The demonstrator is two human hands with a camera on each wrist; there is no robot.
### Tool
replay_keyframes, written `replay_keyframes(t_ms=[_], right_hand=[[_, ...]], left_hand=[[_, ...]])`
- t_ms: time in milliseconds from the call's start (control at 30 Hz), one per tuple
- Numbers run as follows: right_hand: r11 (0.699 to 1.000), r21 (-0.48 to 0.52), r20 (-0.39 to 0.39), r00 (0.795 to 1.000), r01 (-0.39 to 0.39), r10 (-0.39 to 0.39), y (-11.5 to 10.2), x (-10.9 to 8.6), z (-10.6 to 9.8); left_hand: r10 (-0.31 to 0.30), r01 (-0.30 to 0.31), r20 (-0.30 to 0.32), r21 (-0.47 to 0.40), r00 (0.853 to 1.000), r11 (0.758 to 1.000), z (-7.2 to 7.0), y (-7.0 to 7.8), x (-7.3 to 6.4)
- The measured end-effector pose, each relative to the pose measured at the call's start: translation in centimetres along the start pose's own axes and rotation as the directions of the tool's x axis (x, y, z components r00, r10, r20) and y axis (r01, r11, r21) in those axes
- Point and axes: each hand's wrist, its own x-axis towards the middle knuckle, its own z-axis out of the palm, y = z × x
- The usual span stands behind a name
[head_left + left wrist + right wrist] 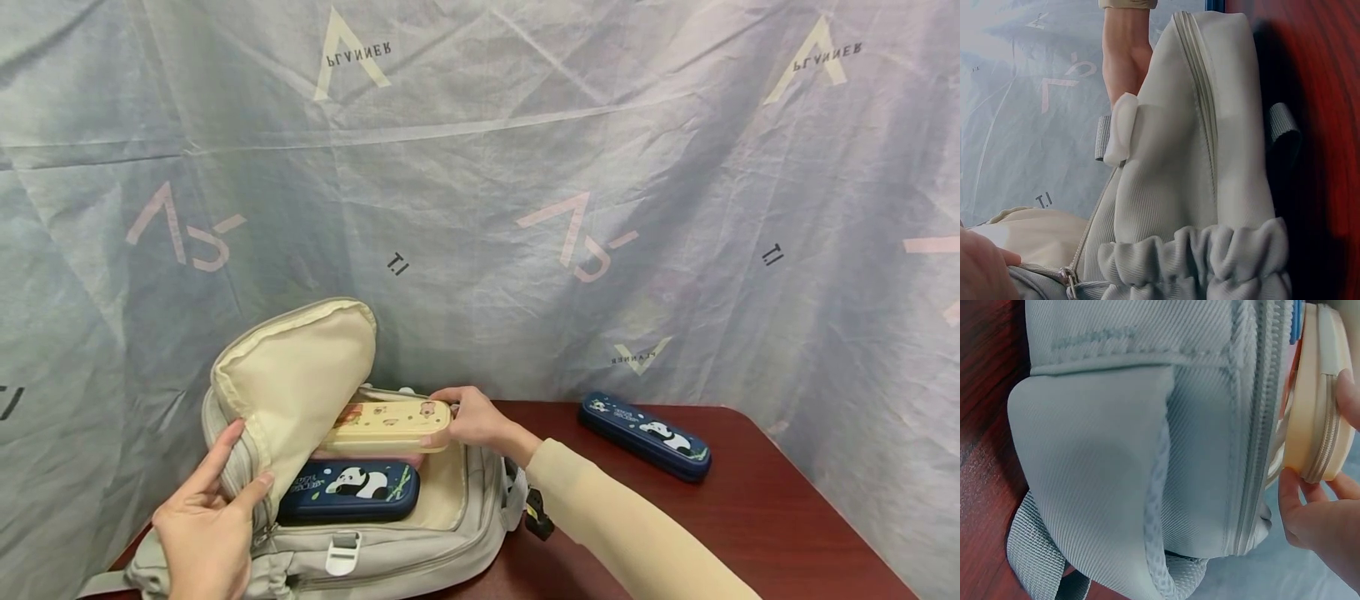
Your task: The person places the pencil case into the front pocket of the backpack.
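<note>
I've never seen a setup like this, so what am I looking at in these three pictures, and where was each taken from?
There's no machine: a person is working by hand. The wide picture comes from a head-worn camera looking forward and down. The two closer ones come from cameras worn on the left and right wrists.

On the dark red table lies a gray backpack, open. The left hand holds its raised flap by the edge. The right hand grips a yellow case at the opening. Nearer the camera, inside, is a navy panda case; a similar navy case lies on the table to the right.
</note>
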Motion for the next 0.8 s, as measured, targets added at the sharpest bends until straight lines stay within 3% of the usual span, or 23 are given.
replay_keyframes(t_ms=[233,500,800], right_hand=[[1.000,-0.005,-0.001,1.000,-0.004,0.004,-0.16,0.18,0.02],[0.999,0.031,0.065,0.998,0.010,-0.012,0.12,-0.06,-0.49],[0.999,0.028,0.049,0.999,0.017,-0.019,-0.71,0.64,0.05]], left_hand=[[0.030,-0.030,-0.008,0.042,1.000,0.999,0.08,0.22,0.01],[0.011,-0.011,-0.001,-0.006,1.000,1.000,0.06,0.00,-0.06],[0.012,-0.012,-0.002,0.005,1.000,1.000,0.03,0.20,-0.17]])
